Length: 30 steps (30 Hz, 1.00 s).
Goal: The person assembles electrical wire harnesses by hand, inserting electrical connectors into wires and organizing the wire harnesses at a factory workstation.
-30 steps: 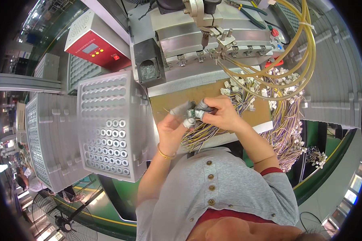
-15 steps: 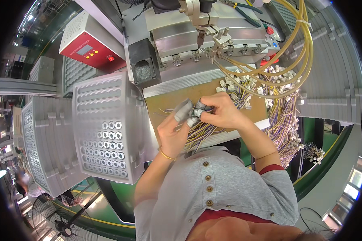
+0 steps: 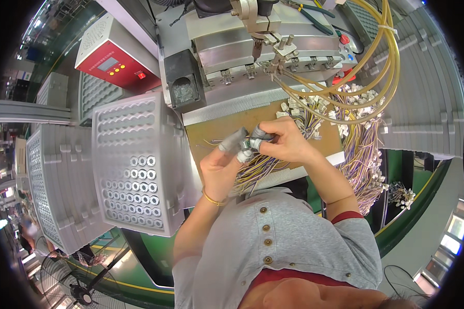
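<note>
Over a brown board (image 3: 227, 121), my two hands meet fingertip to fingertip. Grey covers wrap the thumb and finger ends of both. My left hand (image 3: 220, 169) is closed on a small part (image 3: 246, 144) with a dark greenish face, mostly hidden by the fingers. From the right, my right hand (image 3: 284, 141) pinches at the same spot; what its fingertips grip is covered. Beneath the hands runs a bundle of yellow, purple and dark wires (image 3: 258, 172). More wires with white connectors (image 3: 307, 110) lie beyond my right hand.
A pale tray (image 3: 131, 134) partly filled with metal rings stands at the left, beside a red-fronted control box (image 3: 116, 64). A metal fixture (image 3: 268, 49) backs the board. Looped yellowish tubes (image 3: 392, 67) hang at right above heaped wires (image 3: 358, 149). Pliers (image 3: 314, 19) lie far back.
Both hands stay at nearly the same place with small finger shifts. The greenish face of the small part shows slightly more between the fingertips.
</note>
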Motion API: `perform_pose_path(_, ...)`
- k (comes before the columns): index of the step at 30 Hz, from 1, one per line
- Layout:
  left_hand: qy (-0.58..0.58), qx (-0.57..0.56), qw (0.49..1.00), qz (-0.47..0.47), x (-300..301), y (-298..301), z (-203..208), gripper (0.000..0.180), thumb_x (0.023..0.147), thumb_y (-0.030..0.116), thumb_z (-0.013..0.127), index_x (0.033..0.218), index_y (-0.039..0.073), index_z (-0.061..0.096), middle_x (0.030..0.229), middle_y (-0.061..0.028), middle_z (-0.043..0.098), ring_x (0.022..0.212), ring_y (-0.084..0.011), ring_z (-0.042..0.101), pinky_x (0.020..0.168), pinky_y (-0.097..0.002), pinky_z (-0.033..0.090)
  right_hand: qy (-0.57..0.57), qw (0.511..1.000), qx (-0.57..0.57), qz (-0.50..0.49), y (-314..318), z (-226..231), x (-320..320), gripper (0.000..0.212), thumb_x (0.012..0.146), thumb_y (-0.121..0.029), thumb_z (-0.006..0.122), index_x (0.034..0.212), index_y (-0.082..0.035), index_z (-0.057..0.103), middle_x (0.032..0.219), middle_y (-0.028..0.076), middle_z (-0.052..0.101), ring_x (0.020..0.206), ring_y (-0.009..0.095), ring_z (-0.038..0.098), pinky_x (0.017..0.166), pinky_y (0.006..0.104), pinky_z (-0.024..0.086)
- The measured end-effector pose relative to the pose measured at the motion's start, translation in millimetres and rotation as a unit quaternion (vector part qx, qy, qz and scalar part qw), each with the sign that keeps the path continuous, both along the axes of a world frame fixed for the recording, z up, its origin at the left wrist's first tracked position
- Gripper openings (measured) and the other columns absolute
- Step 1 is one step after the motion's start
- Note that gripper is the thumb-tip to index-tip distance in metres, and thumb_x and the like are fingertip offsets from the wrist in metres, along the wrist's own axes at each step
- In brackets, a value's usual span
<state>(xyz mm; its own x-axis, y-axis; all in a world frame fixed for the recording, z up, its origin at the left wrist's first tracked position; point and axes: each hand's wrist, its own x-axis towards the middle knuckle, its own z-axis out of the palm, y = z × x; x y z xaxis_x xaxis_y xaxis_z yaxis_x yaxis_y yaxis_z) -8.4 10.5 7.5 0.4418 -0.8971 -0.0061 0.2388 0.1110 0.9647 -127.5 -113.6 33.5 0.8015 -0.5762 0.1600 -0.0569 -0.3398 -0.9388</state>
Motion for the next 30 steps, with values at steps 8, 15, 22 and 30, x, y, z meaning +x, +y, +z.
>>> perform_pose_path(8, -0.04, 0.023, 0.999, -0.006, 2, 1, -2, 0.036, 0.073, -0.005, 0.062, 0.108, -0.002, 0.055, 0.107, -0.0111, 0.057, 0.097, -0.0156, 0.054, 0.081, -0.0266, 0.045, 0.029, 0.998, -0.052, 0.028, 0, 6, -1, 0.008, 0.063, -0.004, 0.056, 0.064, 0.001, 0.05, 0.05, 0.005, 0.045, 0.044, 0.009, 0.039, 0.041, 0.0247, 0.031)
perform_pose_path(15, 0.216, 0.022, 0.976, -0.007, 8, -10, -5, 0.022, 0.079, 0.003, 0.052, 0.101, 0.0, 0.056, 0.095, -0.0077, 0.06, 0.07, -0.0142, 0.056, 0.055, -0.0243, 0.044, 0.043, 0.987, 0.154, 0.009, 13, -10, 10, 0.005, 0.072, -0.004, 0.053, 0.072, 0.001, 0.051, 0.057, -0.002, 0.046, 0.054, 0.003, 0.037, 0.047, 0.0215, 0.032)
perform_pose_path(22, 0.322, -0.028, 0.935, -0.145, 15, -14, -11, 0.031, 0.083, 0.01, 0.051, 0.113, 0.002, 0.05, 0.099, -0.0078, 0.056, 0.079, -0.0172, 0.055, 0.06, -0.026, 0.045, 0.045, 0.982, 0.184, 0.005, 5, 7, 12, 0.006, 0.076, -0.005, 0.055, 0.075, 0.001, 0.052, 0.06, -0.002, 0.048, 0.052, 0.004, 0.04, 0.046, 0.0222, 0.033)
perform_pose_path(30, -0.516, 0.043, 0.852, -0.078, 13, -25, -73, 0.032, 0.066, 0.003, 0.06, 0.097, 0.007, 0.061, 0.077, -0.0128, 0.058, 0.073, -0.0257, 0.051, 0.062, -0.0329, 0.044, -0.186, 0.902, 0.222, -0.319, -51, -28, 0, 0.013, 0.077, -0.004, 0.053, 0.066, -0.004, 0.047, 0.051, -0.002, 0.042, 0.044, 0.005, 0.043, 0.044, 0.0204, 0.041)
